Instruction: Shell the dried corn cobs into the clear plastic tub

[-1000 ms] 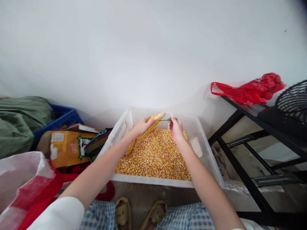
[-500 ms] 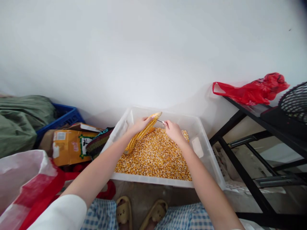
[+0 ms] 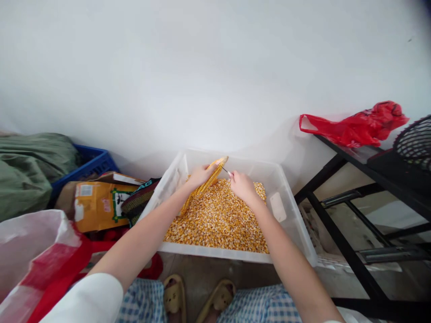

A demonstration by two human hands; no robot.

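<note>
My left hand [image 3: 201, 174] is closed around a yellow corn cob [image 3: 211, 178], which slants with its pale tip up and to the right. In my right hand [image 3: 241, 184] is a screwdriver [image 3: 225, 170], gripped in a fist. Its thin dark shaft points at the cob near the tip; whether it touches is too small to tell. Below both hands, loose corn kernels [image 3: 222, 220] fill much of a clear plastic bin [image 3: 215, 251]. Another cob [image 3: 185, 206] lies on the kernels under my left forearm, partly hidden.
Black metal rack [image 3: 336, 215] on the right carries a red plastic bag [image 3: 357, 128] and a black mesh basket [image 3: 415, 141]. Left of the bin are an orange package [image 3: 97, 204], a blue crate [image 3: 97, 163] and a red-white sack [image 3: 43, 251]. A white wall [image 3: 215, 76] rises behind.
My right hand has shifted very slightly downward, and the screwdriver's shaft now tilts more steeply. The cob stays in my left hand, turned a little.
</note>
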